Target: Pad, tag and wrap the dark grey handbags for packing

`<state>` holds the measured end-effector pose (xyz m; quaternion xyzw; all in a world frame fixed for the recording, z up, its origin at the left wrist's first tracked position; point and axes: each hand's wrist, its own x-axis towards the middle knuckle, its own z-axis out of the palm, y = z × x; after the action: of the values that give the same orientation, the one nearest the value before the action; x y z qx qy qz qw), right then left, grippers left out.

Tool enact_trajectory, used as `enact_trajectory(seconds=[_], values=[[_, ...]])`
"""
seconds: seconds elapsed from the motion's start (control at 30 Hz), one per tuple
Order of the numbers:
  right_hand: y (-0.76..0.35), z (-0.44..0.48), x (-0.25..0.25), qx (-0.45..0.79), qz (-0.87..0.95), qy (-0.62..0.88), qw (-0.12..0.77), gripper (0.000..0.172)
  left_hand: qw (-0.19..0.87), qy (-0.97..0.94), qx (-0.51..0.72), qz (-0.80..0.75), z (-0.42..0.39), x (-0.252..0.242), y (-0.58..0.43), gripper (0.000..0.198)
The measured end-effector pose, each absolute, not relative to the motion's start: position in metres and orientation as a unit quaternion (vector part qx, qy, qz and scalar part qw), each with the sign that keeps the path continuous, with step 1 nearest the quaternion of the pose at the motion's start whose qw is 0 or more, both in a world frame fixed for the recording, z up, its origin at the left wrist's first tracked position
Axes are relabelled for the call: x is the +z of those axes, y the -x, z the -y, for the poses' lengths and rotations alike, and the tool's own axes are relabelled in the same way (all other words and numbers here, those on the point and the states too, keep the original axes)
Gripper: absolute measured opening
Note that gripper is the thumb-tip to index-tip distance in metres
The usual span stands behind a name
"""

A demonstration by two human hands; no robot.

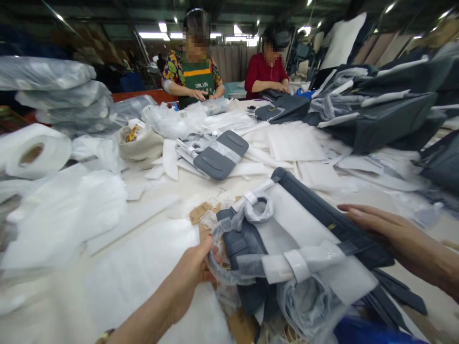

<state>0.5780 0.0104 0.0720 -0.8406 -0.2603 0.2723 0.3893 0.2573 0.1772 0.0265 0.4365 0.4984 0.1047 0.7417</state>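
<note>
A dark blue-grey bag [247,239] lies on the table before me, with white foam sheet [287,210] across it and its handles and straps wrapped in clear plastic. My left hand [193,267] is at the bag's left side, thumb and fingers closed around a plastic-wrapped strap [217,260]. Along the right edge, by the dark flap [308,205], my right hand [387,229] rests with fingers stretched out flat; its fingertips touch or nearly touch the bag. Brown cardboard tags [200,212] lie just beyond my left hand.
Another grey bag [220,155] lies farther back among white foam pieces [294,141]. A foam roll [39,150] and a cloth pouch [139,145] are at left, stacked wrapped bags [68,93] behind. Dark bags [390,105] pile at right. Two people work across the table.
</note>
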Motion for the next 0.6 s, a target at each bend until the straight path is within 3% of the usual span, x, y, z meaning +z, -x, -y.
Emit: enact_trajectory(seconds=[0.17,0.33,0.4,0.47,0.5,0.6], values=[[-0.571,-0.023,0.084,0.388,0.233,0.808,0.376,0.060,0.814,-0.263,0.146,-0.497,-0.160,0.030,-0.273,0.048],[-0.569,-0.023,0.089,0.493,0.255,0.724,0.409,0.046,0.877,-0.136,0.193,-0.419,-0.159,0.043,-0.278,0.060],[-0.571,-0.022,0.088,0.526,0.235,0.691,0.437,0.042,0.862,-0.089,0.240,-0.437,-0.155,0.041,-0.284,0.050],[-0.575,-0.020,0.086,0.538,0.203,0.675,0.462,0.039,0.834,-0.071,0.294,-0.461,-0.150,0.037,-0.297,0.027],[-0.578,-0.019,0.084,0.544,0.194,0.669,0.468,0.037,0.823,-0.070,0.318,-0.465,-0.147,0.035,-0.305,0.026],[-0.588,-0.013,0.079,0.549,0.194,0.657,0.479,0.031,0.816,-0.077,0.373,-0.434,-0.140,0.033,-0.332,0.043]])
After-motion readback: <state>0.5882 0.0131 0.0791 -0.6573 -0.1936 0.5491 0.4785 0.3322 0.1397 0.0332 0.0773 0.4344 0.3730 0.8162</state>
